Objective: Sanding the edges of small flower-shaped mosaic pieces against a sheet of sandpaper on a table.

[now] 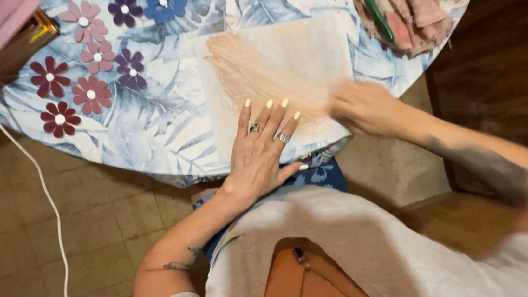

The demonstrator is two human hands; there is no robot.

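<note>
Tabletop sheet point(281, 58), long axis away from body

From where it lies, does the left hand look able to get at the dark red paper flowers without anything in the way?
Probably yes. The left hand lies flat on the painted sheet, and only bare patterned tablecloth separates it from the dark red paper flowers; nothing stands between them.
</note>
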